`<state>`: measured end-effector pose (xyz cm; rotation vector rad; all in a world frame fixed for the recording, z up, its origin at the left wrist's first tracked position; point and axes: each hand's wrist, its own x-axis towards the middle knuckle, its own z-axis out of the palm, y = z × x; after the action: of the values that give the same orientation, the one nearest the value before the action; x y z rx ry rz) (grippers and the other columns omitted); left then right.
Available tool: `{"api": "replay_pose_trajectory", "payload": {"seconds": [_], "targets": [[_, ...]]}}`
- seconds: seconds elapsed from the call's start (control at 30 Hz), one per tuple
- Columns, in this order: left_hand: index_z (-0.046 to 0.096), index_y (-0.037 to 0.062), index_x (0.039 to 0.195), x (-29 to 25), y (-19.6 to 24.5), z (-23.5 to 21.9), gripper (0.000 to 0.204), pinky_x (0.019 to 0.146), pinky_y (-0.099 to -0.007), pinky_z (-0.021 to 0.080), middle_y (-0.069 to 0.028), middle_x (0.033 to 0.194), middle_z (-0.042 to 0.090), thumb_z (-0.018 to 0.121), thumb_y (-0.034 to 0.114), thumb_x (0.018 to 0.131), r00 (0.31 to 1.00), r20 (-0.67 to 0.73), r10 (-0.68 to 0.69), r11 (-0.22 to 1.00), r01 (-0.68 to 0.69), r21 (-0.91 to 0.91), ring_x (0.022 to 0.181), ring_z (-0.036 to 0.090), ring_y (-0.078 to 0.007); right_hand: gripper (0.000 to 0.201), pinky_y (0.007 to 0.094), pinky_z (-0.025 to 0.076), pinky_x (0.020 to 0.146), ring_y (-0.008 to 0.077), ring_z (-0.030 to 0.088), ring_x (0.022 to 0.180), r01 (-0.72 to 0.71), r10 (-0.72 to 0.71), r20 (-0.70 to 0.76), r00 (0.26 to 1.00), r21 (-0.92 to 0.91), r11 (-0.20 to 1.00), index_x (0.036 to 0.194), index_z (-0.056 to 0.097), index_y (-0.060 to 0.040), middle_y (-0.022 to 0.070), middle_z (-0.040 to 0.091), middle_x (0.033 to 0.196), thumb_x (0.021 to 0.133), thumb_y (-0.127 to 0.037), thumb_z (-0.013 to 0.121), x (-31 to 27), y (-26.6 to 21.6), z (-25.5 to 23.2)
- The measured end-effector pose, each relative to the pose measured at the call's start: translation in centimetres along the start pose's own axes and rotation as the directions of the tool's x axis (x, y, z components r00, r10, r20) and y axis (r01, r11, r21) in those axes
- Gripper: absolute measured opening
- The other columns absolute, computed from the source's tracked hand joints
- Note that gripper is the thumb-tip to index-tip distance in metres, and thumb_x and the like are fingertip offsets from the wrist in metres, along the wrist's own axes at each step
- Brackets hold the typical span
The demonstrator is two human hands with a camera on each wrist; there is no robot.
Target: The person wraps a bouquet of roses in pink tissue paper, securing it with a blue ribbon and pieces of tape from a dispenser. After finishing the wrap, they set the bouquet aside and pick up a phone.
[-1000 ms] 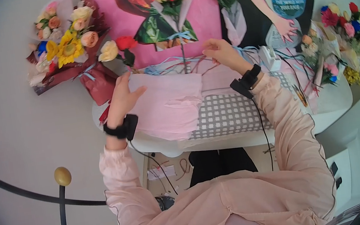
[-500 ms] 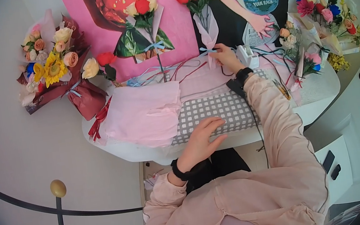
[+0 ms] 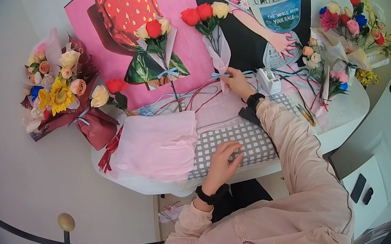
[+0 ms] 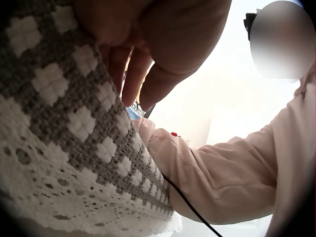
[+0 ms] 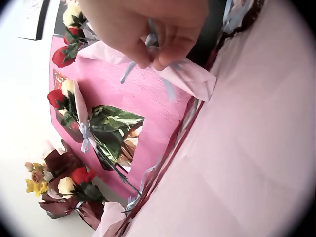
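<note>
A bouquet of two red roses and one cream rose in pale pink wrap (image 3: pixel 221 61) leans upright against the dark picture at the back of the table. My right hand (image 3: pixel 238 83) is at its tied neck, thumb and fingertips pinching the light blue ribbon (image 5: pixel 129 72), as the right wrist view shows. Low at the front, my left hand (image 3: pixel 221 166) hovers over the grey-and-white checked cloth (image 3: pixel 255 144) with loosely curled fingers and holds nothing. To the left of the right hand stands a similar rose bouquet (image 3: pixel 156 39) with a blue bow.
Pink wrapping sheets (image 3: pixel 153 146) lie on the table's left part, beside a red tassel (image 3: pixel 109 154). Ribbons (image 3: pixel 201 96) trail along the back. A white box-like object (image 3: pixel 268 80) stands right of my hand. Larger bouquets flank both sides, left (image 3: pixel 60 94) and right (image 3: pixel 355 22).
My right hand has gone from empty above the table to the bouquet's ribbon. My left hand has come from the pink sheets toward the front middle. The head view has shifted.
</note>
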<state>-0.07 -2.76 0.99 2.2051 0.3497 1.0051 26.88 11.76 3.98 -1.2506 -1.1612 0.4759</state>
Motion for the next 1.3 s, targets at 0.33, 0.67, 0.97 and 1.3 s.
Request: {"api": "replay_pose_trajectory", "payload": {"seconds": [0.33,0.67,0.97,1.3], "targets": [[0.065,0.0003,0.106,0.0,0.0,-0.3,0.026,0.088,-0.0353,0.047,-0.0132,0.109,0.064,0.069,0.006,0.081,1.000,0.001,-0.028,0.998,0.028,-0.063,0.101,0.059,-0.0297,0.053,0.0243,0.043,0.046,0.0108,0.057,0.057,-0.097,0.096,0.028,0.995,0.018,0.995,0.122,0.050,0.0024,0.0084,0.062,0.088,0.077,-0.012,0.074,-1.0,0.0,-1.0],[0.065,0.0005,0.106,0.0,-0.3,-0.4,0.025,0.088,-0.0341,0.047,-0.0130,0.108,0.065,0.068,0.007,0.082,0.999,-0.007,-0.032,0.996,0.031,-0.080,0.101,0.060,-0.0283,0.041,0.0243,0.042,0.048,0.0097,0.055,0.056,-0.156,0.154,0.091,0.984,0.011,0.988,0.117,0.053,0.0006,0.0055,0.059,0.079,0.082,-0.012,0.069,-0.8,-0.3,-0.9],[0.065,-0.0002,0.107,-0.1,-0.2,-0.6,0.024,0.087,-0.0316,0.048,-0.0119,0.108,0.063,0.067,0.004,0.084,0.994,-0.035,-0.102,0.987,0.097,-0.129,0.101,0.061,-0.0236,0.016,0.0209,0.037,0.046,0.0046,0.049,0.052,-0.029,0.039,0.213,0.976,-0.053,0.998,0.091,0.061,-0.0017,-0.0030,0.052,0.065,0.088,-0.017,0.066,-5.2,-9.1,-1.6],[0.028,0.0035,0.144,-1.9,2.4,0.8,0.055,0.060,-0.0225,0.046,-0.0126,0.132,0.048,0.053,0.007,0.096,0.936,-0.068,-0.346,0.798,0.255,-0.547,0.083,0.060,-0.0114,0.022,0.0185,0.038,0.046,0.0021,0.048,0.052,-0.463,0.400,0.369,0.839,0.095,0.881,0.099,0.063,-0.0021,-0.0042,0.056,0.066,0.094,-0.024,0.062,-23.6,-12.5,-3.2]]}}
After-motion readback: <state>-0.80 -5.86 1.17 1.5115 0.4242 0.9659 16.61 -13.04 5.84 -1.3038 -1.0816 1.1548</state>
